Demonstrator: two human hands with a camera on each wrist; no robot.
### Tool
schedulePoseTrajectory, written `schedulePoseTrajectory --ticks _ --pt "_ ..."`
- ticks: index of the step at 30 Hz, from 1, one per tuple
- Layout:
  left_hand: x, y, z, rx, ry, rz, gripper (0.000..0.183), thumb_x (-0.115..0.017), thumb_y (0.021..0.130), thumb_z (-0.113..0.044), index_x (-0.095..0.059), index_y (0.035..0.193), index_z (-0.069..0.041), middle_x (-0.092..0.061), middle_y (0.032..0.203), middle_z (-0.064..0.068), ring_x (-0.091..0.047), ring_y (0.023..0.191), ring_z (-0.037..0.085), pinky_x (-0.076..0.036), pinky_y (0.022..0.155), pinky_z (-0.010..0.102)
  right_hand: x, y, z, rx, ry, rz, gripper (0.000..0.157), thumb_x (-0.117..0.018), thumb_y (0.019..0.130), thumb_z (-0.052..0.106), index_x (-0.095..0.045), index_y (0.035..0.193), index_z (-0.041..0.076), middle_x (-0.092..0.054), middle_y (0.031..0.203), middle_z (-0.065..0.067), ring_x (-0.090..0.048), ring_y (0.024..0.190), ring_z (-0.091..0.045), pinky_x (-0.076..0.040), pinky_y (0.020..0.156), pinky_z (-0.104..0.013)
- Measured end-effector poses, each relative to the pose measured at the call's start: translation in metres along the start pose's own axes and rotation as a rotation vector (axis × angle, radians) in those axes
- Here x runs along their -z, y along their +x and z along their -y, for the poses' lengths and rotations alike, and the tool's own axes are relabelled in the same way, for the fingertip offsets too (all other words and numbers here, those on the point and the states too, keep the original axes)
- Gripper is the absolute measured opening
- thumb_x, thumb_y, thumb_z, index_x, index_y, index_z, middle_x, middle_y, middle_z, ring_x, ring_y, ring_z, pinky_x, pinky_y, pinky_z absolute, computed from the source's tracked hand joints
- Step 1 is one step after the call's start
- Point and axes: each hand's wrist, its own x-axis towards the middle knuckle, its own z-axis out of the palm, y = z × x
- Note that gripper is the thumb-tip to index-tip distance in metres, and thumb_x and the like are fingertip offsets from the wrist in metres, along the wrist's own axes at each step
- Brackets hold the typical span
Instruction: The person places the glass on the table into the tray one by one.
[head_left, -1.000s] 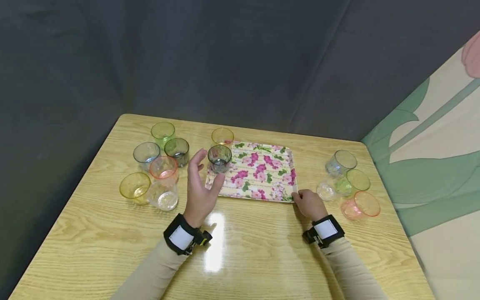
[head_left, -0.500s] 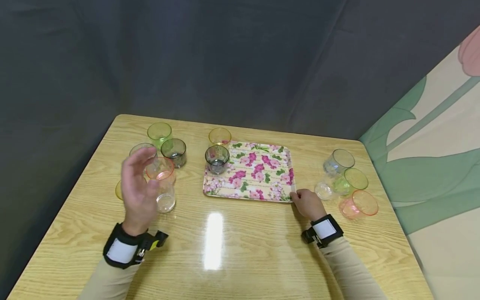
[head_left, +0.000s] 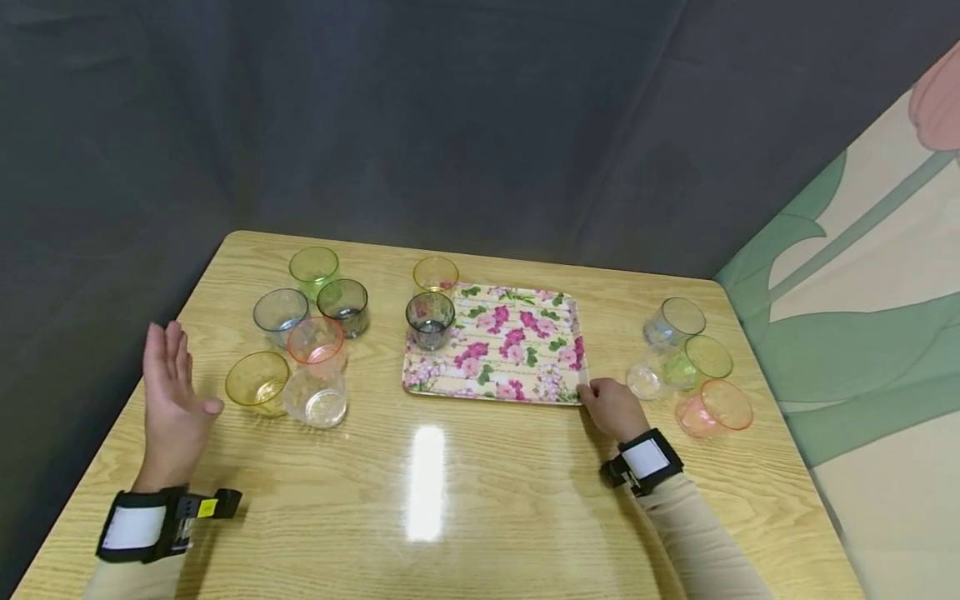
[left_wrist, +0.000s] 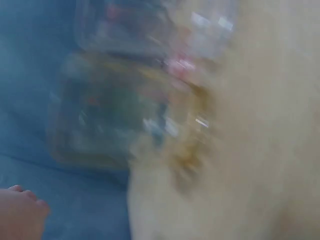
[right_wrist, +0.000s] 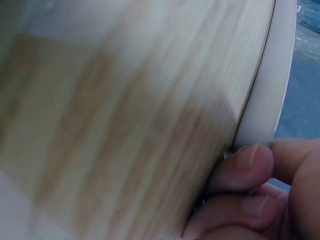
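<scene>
My left hand (head_left: 174, 404) is raised at the table's left side, fingers straight and thumb apart, holding nothing. Just right of it stands a yellow glass (head_left: 258, 385), blurred in the left wrist view. Beside that are a clear glass (head_left: 318, 406), a red-rimmed glass (head_left: 318, 343) and a blue-grey glass (head_left: 281, 317). My right hand (head_left: 615, 408) grips the near right corner of a floral tray (head_left: 502, 350); in the right wrist view its fingers (right_wrist: 240, 170) curl at the pale rim. A dark grey glass (head_left: 431, 323) stands on the tray's left part.
Another yellow glass (head_left: 436, 273) stands at the tray's far left corner. Farther left are a green glass (head_left: 314, 268) and a second dark glass (head_left: 344, 310). Right of the tray cluster a blue glass (head_left: 675, 323), a lime glass (head_left: 705, 358), a clear glass (head_left: 645, 382) and a pink glass (head_left: 711, 410).
My left hand has moved away from the dark grey glass on the tray, leftward past the left glasses, and its fingers have straightened. My right hand keeps its grip on the tray corner.
</scene>
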Motion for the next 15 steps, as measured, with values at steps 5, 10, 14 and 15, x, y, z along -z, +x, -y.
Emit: schedulePoseTrajectory --ticks 5,10,14,15 --pt "0.018 -0.009 0.014 0.178 0.202 0.076 0.114 -0.073 0.078 -0.008 0.015 0.149 -0.023 0.017 0.158 0.004 0.016 0.139 0.012 0.011 0.115 0.022 0.000 0.000 0.000 0.009 0.007 0.002 0.045 -0.049 0.096 0.024 -0.038 0.054 0.013 -0.031 0.049 0.001 -0.031 0.043 -0.015 -0.024 0.045 -0.028" --pt "0.025 -0.016 0.024 0.256 0.346 0.206 0.111 -0.066 0.083 0.001 0.020 0.146 -0.027 0.021 0.157 0.001 0.018 0.137 0.010 0.008 0.114 0.017 0.000 0.000 0.000 0.016 0.017 -0.002 0.045 -0.049 0.095 0.024 -0.037 0.054 0.013 -0.030 0.049 0.001 -0.030 0.042 -0.015 -0.024 0.044 -0.028" --pt "0.026 -0.020 0.031 0.302 0.286 0.270 0.110 -0.062 0.082 0.009 0.018 0.147 -0.029 0.021 0.157 0.001 0.018 0.138 0.010 0.006 0.112 0.015 -0.001 -0.001 -0.001 0.016 0.008 -0.004 0.045 -0.049 0.096 0.024 -0.037 0.054 0.013 -0.030 0.049 0.001 -0.029 0.042 -0.015 -0.024 0.044 -0.028" --pt "0.026 -0.021 0.033 0.305 0.281 0.283 0.109 -0.061 0.082 0.010 0.017 0.147 -0.029 0.021 0.157 0.002 0.017 0.138 0.010 0.005 0.112 0.014 -0.001 -0.001 -0.001 0.017 0.006 -0.004 0.045 -0.049 0.096 0.024 -0.037 0.054 0.013 -0.029 0.049 0.001 -0.029 0.042 -0.015 -0.023 0.044 -0.028"
